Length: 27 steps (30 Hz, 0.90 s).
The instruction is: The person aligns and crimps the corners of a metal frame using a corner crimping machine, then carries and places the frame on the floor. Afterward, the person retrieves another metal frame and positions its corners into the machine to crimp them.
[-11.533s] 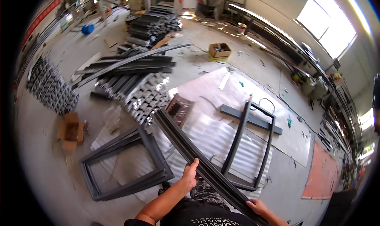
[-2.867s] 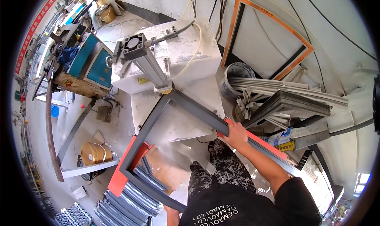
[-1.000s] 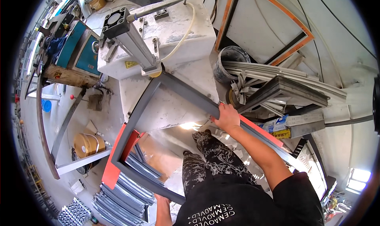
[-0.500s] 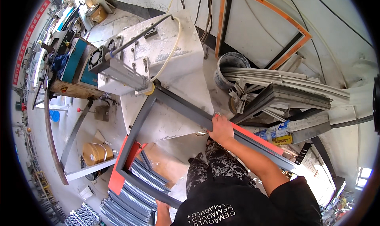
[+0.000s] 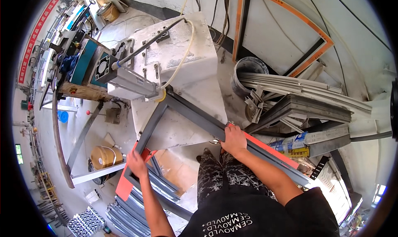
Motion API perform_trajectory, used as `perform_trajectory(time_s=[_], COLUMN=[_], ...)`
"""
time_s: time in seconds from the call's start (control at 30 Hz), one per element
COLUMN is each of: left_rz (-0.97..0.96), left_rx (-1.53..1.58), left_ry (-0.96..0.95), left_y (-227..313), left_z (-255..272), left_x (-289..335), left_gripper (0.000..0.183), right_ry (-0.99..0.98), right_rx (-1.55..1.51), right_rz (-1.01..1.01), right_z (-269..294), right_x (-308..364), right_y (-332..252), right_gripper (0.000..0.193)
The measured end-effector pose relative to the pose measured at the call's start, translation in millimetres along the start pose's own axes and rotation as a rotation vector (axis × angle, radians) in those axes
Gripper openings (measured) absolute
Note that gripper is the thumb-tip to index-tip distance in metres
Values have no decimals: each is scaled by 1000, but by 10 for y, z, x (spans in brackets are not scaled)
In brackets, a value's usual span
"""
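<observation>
A grey rectangular window frame with red film strips lies with its far corner at the yellow tip of a white machine. A grey pneumatic cylinder on that machine points down at the corner. Closed round the frame's right bar, near the machine's front edge, is my right hand. My left hand grips the frame's left bar by the red film; its fingertips are partly hidden. The nearer end of the frame runs beneath my left forearm and toward my body.
Grey profiles lie stacked below the frame at the left. A tape roll sits near a metal leg. To the right stand a bucket with white strips and a bundle of dark profiles. An orange-edged frame leans on the wall.
My left hand has moved from the frame's near bar up and forward to its left bar. The right hand stays on the right bar. The whole view has shifted slightly.
</observation>
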<state>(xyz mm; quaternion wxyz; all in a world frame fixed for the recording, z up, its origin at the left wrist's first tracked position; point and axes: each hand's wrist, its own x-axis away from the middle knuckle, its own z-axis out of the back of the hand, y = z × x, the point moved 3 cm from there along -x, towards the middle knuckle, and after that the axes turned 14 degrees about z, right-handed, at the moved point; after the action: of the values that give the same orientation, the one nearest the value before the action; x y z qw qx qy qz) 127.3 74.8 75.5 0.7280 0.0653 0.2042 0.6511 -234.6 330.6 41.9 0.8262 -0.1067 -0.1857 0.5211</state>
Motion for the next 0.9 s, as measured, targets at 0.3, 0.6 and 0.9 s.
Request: perform_trajectory(time_s=[0.3,0.6,0.9], left_rz=[126,222,531], left_rx=[-147,-153,-53], left_ry=[-331,-265,-314], left_y=[656,681,696], left_z=[-1111,-1065,-1037], left_x=[-944,-899,-984], left_gripper=[49,45,55], right_ry=[-6,20,54], right_rx=[44,21,57], right_rz=[13,2,21], right_z=[-24,-31,-35], right_x=[-29,-50,-72], right_y=[-82,-120,-101], right_gripper=[51,48,50])
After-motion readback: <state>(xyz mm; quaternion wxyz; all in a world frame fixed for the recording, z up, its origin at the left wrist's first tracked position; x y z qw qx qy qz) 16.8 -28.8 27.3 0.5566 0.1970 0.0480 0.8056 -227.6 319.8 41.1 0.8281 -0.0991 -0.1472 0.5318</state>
